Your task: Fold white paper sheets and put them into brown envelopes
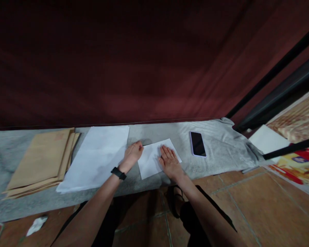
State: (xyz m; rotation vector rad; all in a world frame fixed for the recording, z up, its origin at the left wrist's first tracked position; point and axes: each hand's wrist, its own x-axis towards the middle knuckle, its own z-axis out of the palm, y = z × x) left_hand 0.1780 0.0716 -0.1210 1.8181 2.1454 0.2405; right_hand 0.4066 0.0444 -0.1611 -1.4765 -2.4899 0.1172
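Note:
In the head view a small white sheet of paper (151, 161), apparently folded, lies on the grey cloth. At its upper left corner is my left hand (133, 152), with its fingers curled closed on the paper's edge and a black band on the wrist. My right hand (169, 163) lies flat on the right part of the sheet, its fingers stretched out. To the left of my left hand sits a stack of larger white paper (95, 157). The fingertips of my left hand are partly hidden.
Brown paper envelopes (41, 157) are stacked at the far left. A phone (198, 144) lies to the right on the grey cloth (221, 144). Dark red fabric (144, 68) hangs behind. Black poles (278, 68) and a colourful package (298, 166) are at the right.

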